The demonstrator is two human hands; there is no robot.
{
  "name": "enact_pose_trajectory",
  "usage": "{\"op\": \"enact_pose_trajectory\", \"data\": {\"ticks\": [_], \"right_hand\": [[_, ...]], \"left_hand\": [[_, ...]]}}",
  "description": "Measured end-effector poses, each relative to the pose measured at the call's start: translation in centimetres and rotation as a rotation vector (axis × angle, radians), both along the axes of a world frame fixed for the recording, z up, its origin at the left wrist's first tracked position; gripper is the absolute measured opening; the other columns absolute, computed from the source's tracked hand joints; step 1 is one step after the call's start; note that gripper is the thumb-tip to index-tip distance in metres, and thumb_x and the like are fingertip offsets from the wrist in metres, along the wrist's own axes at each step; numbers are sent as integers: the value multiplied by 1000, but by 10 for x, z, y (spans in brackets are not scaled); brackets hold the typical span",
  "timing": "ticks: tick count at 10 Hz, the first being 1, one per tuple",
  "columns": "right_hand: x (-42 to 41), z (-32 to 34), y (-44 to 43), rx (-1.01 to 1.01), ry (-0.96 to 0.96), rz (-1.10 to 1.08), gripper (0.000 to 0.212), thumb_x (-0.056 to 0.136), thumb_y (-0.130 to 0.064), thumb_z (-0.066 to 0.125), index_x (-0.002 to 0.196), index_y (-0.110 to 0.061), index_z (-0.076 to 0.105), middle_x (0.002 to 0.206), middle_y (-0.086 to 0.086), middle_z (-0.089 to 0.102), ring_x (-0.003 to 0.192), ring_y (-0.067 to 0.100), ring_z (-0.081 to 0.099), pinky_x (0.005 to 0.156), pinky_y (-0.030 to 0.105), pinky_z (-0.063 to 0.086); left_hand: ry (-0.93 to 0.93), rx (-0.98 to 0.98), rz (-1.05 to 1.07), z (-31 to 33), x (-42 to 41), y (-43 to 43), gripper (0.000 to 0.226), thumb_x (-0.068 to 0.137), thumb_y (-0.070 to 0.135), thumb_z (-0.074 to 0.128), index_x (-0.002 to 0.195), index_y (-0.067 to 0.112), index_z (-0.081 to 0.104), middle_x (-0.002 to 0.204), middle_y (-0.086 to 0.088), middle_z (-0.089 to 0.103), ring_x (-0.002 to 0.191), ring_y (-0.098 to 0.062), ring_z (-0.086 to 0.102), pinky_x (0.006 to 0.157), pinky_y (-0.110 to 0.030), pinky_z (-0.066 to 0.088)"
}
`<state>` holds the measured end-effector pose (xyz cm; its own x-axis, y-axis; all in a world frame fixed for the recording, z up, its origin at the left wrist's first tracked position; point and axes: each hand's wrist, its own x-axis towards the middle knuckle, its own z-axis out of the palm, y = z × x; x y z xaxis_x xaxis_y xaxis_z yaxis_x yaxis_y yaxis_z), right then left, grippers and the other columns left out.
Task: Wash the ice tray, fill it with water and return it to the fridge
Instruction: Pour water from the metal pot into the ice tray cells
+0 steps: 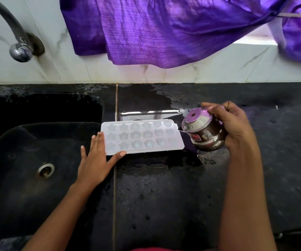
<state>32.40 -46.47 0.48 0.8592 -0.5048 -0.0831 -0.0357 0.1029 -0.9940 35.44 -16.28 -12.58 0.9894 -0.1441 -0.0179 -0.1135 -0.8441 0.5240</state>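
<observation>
Two hands in shot, both busy around the tray (142, 137). It's a white one with three rows of star-ish cells, lying flat on the black counter (164, 196) just right of the sink (10, 187), sitting across the seam in the stone. Some cells look like they've got water in them, hard to say for all of them.

Left hand (95, 160) is flat and spread wide, fingers straight, fingertips against the tray's left end and the thumb laid along its near edge. Not gripping, just steadying it.

Right hand (231, 124) is wrapped around a small steel pot (204, 133), fingers curled over the top of it. The pot's tipped over toward the tray, its rim just beside the tray's right end. Red sticker on its side. Can't tell if anything is actually pouring.

Counter is wet, with a shiny puddle (146, 113) right behind the tray. Drain (45, 170) sits in the sink bottom, tap (19, 49) comes off the white wall top left, and a purple cloth (164, 29) hangs over that wall.
</observation>
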Motion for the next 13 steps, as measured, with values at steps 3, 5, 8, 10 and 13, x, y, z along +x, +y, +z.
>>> {"op": "enact_pose_trajectory", "data": {"ticks": [3, 5, 8, 10, 13], "right_hand": [[2, 0, -1, -42, 14, 13, 31, 81, 2, 60, 66, -18, 42, 91, 0, 73, 92, 22, 68, 77, 38, 55], [1, 3, -1, -52, -14, 19, 31, 81, 3, 59, 65, -17, 42, 85, -2, 74, 86, 19, 69, 70, 32, 55], [0, 7, 0, -81, -49, 21, 32, 82, 3, 59, 65, -18, 42, 87, -2, 72, 83, 15, 69, 62, 27, 54], [0, 8, 1, -89, -56, 23, 31, 83, 2, 59, 66, -18, 42, 92, 0, 72, 83, 14, 68, 63, 28, 53], [-2, 7, 0, -97, -51, 13, 30, 82, 2, 59, 67, -18, 43, 94, 1, 71, 85, 15, 68, 63, 27, 53]], "left_hand": [[-1, 1, 1, 1, 0, 0, 102, 73, 73, 29, 149, 16, -7, 159, 2, -3, 144, -9, -10, 115, -43, -11], [-11, -7, -2, 0, 0, 0, 102, 74, 73, 30, 150, 16, -5, 159, 1, -1, 145, -10, -9, 114, -44, -11], [-8, 11, -8, 0, 0, 1, 100, 75, 73, 29, 149, 16, -7, 159, 1, -3, 144, -10, -9, 114, -43, -12], [-12, 2, -8, 0, 0, 0, 101, 74, 73, 29, 149, 16, -7, 159, 1, -2, 144, -10, -9, 114, -43, -12], [-14, -8, -10, -1, 0, 1, 100, 75, 72, 30, 149, 17, -7, 159, 2, -2, 144, -10, -9, 114, -43, -12]]}}
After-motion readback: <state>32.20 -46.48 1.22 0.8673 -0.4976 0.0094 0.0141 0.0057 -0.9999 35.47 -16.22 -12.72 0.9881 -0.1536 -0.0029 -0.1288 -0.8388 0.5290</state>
